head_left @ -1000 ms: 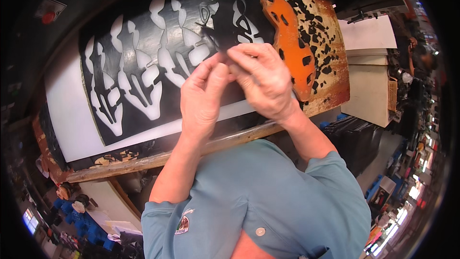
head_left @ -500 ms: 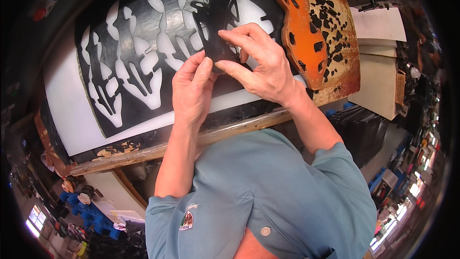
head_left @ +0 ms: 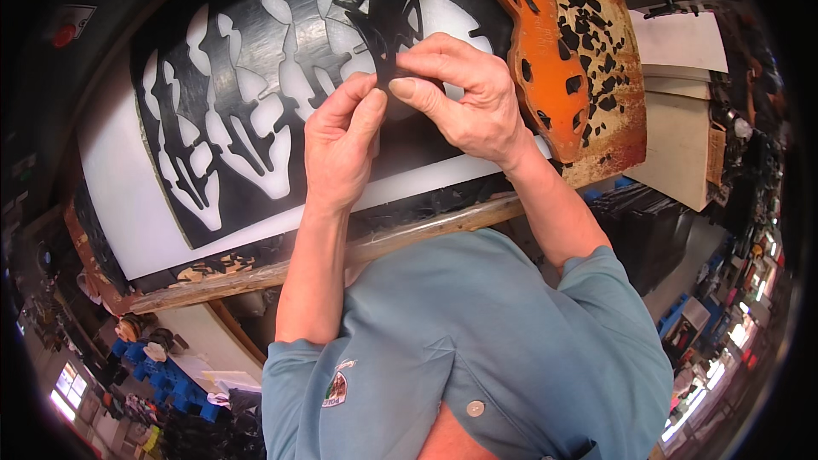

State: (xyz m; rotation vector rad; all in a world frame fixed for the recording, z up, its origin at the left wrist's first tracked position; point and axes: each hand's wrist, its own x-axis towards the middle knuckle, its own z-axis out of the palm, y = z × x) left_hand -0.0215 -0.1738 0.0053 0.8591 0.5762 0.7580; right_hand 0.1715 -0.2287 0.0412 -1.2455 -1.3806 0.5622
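Both hands hold a thin, flexible black cut-out piece (head_left: 394,8) with slots in it, raised above the worktop. My left hand (head_left: 341,140) pinches its near end between thumb and fingers. Close beside it, my right hand (head_left: 469,102) grips the same end, thumb below and fingers above. Under the piece lies a black sheet (head_left: 247,34) with several long shaped openings, and a white board (head_left: 128,196) shows through them. To the right rests an orange cutting die (head_left: 545,60) with a wavy outline and several holes.
Small black scraps (head_left: 596,60) litter a worn tan board (head_left: 626,119) beyond the die. A wooden rail (head_left: 383,238) runs along the worktop's near edge. White sheets (head_left: 682,43) stand at the right. A red button (head_left: 64,34) sits at the far left.
My right thumb and fingers have closed together on the black piece, nearer my left hand. The piece now stands more edge-on and narrower at its near end.
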